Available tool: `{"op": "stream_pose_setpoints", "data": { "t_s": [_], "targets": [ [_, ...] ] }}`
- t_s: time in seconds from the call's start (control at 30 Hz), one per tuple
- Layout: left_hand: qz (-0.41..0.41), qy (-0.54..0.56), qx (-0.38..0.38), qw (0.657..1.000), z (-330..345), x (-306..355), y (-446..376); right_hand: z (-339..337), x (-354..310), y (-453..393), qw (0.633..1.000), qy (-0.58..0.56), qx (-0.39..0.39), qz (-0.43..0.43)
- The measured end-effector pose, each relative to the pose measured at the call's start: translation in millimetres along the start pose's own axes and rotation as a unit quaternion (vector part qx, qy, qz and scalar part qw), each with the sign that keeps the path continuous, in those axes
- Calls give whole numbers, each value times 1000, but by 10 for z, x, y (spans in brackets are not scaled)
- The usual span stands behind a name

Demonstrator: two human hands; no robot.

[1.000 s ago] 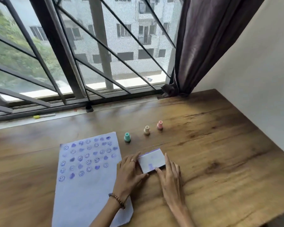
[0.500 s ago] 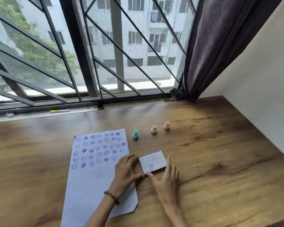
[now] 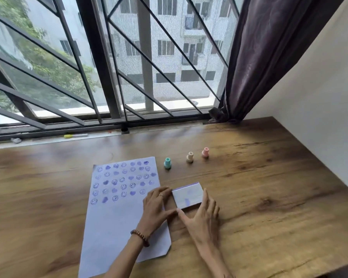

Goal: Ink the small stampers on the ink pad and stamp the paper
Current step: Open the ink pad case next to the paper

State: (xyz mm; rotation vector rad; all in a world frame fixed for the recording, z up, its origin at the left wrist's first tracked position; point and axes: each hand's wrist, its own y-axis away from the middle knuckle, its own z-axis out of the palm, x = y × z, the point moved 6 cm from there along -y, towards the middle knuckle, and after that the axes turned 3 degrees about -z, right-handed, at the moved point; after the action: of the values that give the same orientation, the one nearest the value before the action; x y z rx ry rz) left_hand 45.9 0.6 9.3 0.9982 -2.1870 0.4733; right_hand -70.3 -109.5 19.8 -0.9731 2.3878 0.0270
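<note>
The paper [image 3: 116, 213] was pale lavender-white, its far half patterned with rows of purple smiley faces and solid purple hearts. The ink pad [image 3: 187, 194] showed a white lid with a faint purple smudge and a purple far edge. Three stampers stood beyond it: a teal stamper [image 3: 167, 163], a cream stamper [image 3: 190, 157] and a pink stamper [image 3: 205, 152]. The table [image 3: 269, 197] was brown wood with dark grain streaks. The left wrist wore a brown beaded bracelet [image 3: 140, 237]. The curtain [image 3: 269, 57] at far right was dark purple-brown; the window bars [image 3: 100, 77] were dark grey. A yellow marker [image 3: 75, 135] lay on the sill.
</note>
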Motion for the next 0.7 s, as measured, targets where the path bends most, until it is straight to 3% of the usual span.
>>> {"op": "stream_pose_setpoints", "data": {
  "t_s": [0.17, 0.33, 0.5, 0.7],
  "targets": [
    [-12, -5, 4, 1000, -12, 18, -9, -65, 43, -1, 993, -108, -13, 34],
    [-10, -6, 2, 1000, -26, 12, -15, -250, 251, -137, 938, -327, -57, 99],
    [-4, -7, 0, 1000, -34, 35, -13, -353, 470, -336, 904, -402, -59, 134],
    [-3, -5, -2, 1000, -41, 42, -5, -318, 798, -430, 907, -367, 23, 204]
  ]
}}
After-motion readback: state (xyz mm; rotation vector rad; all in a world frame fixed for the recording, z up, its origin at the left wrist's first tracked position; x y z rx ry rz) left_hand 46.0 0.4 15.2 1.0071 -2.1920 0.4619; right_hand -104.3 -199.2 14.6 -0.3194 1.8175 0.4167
